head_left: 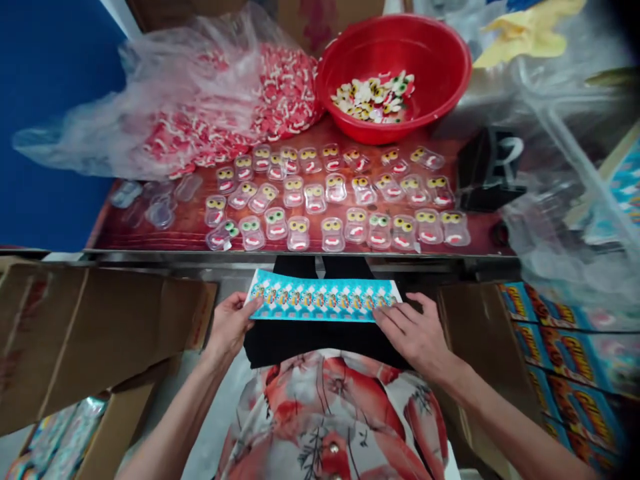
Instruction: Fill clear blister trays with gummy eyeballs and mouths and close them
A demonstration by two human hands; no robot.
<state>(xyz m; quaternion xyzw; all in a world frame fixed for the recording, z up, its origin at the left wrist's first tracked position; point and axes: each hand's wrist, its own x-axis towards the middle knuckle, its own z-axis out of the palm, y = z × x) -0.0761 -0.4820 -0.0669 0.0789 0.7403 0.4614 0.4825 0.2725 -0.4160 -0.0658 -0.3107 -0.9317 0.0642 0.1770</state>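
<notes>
A long light-blue printed sheet with a row of repeated cartoon prints stretches over my lap, below the table edge. My left hand pinches its left end, thumb on top. At the other end, the fingers of my right hand are bent over the lower right corner and hold it. Beyond the sheet, small clear plastic containers stand in rows on the table, with yellow or green eye pieces and red-and-white mouth pieces in them.
The dark red table bears a clear bag of pink-and-white pieces, a red basin with eye pieces, and a black holder. Cardboard boxes flank my lap. Printed boxes are stacked at right.
</notes>
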